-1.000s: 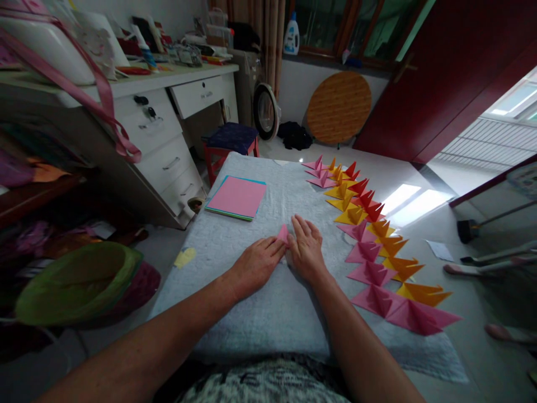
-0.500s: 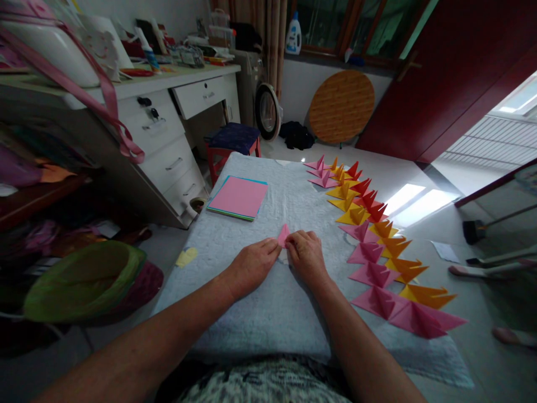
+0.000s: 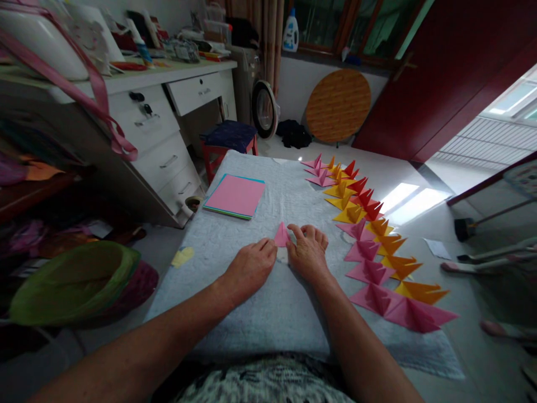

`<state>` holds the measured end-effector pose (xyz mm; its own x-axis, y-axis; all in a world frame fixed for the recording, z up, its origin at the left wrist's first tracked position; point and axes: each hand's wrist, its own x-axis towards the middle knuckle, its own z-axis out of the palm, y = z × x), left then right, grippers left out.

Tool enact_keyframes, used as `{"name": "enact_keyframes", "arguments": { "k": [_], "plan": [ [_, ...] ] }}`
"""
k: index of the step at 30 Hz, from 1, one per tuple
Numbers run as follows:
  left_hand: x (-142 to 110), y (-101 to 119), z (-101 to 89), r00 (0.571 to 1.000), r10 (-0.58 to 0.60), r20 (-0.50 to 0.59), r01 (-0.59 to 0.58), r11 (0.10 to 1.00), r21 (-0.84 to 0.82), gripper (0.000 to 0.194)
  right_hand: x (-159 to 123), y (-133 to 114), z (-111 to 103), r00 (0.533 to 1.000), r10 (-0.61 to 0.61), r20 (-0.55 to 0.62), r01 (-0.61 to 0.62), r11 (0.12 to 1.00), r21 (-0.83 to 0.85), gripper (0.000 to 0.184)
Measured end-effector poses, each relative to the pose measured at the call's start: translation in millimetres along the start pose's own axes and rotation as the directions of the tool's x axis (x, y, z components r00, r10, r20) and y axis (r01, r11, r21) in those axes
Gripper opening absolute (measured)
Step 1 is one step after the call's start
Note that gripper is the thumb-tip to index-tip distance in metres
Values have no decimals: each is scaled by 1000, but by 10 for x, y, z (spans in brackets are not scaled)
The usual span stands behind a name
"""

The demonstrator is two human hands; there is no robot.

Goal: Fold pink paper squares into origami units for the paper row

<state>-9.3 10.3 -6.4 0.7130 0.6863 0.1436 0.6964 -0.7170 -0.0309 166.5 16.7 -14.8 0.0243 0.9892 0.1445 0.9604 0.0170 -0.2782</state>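
A small folded pink paper piece (image 3: 281,235) stands on the grey cloth-covered table (image 3: 251,313) between my two hands. My left hand (image 3: 250,265) is curled, its fingertips pinching the piece's left side. My right hand (image 3: 308,250) is curled too, thumb and fingers gripping its right side. Much of the piece is hidden under my fingers. A stack of square paper sheets (image 3: 235,195), pink on top, lies at the table's far left.
Several folded pink, yellow, orange and red paper pieces (image 3: 369,246) lie in a long row down the table's right side. A white desk with drawers (image 3: 168,129) stands left, a green basin (image 3: 75,280) on the floor, a red stool (image 3: 229,140) beyond the table.
My right hand went from lying flat on the paper to curling around it. Both hands now pinch the pink piece, which stands a little more upright.
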Motion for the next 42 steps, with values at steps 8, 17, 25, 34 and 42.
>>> {"name": "enact_keyframes", "arguments": {
  "k": [8, 17, 25, 34, 42],
  "plan": [
    [-28, -46, 27, 998, -51, -32, 49, 997, -57, 19, -28, 122, 1, 1000, 11, -7, -11, 999, 42, 46],
    [158, -216, 102, 875, -412, -254, 217, 803, -556, 29, 31, 171, -8, 995, -43, -93, 75, 924, 375, 37],
    [213, -252, 125, 916, -342, -209, 84, 673, -735, 26, 34, 194, 41, 983, -113, -146, 173, 843, 510, 31],
    [190, -226, 105, 880, -441, -175, 111, 550, -828, 36, 28, 198, 84, 973, -135, -187, 212, 841, 498, 33],
    [220, -216, 118, 870, -452, -197, 140, 609, -781, 25, -13, 166, 22, 977, -175, -125, 215, 829, 517, 24]
  ]
}}
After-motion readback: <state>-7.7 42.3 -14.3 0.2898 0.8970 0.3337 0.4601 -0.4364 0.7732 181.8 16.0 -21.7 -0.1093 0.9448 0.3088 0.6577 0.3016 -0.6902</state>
